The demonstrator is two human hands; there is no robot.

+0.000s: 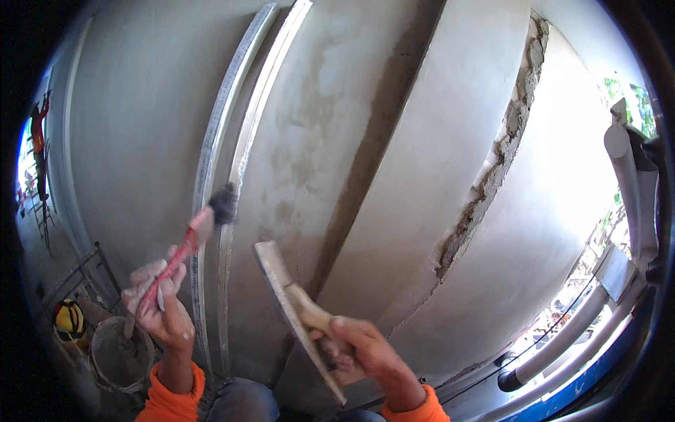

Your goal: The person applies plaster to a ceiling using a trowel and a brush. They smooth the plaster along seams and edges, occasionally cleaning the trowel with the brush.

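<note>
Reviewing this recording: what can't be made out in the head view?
All in the head view:
Float: its working face is hidden, the board standing nearly edge-on.
Brush: its bristles are blurred and dark, so any coating can't be told.
Distant worker: too small to tell what the hands do.
Bucket: too dim to identify its contents.
Jeans: cut off by the lower edge.

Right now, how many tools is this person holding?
2: a red-handled brush in the left hand, its dark bristles up, and a flat float with a pale handle in the right hand.
</note>
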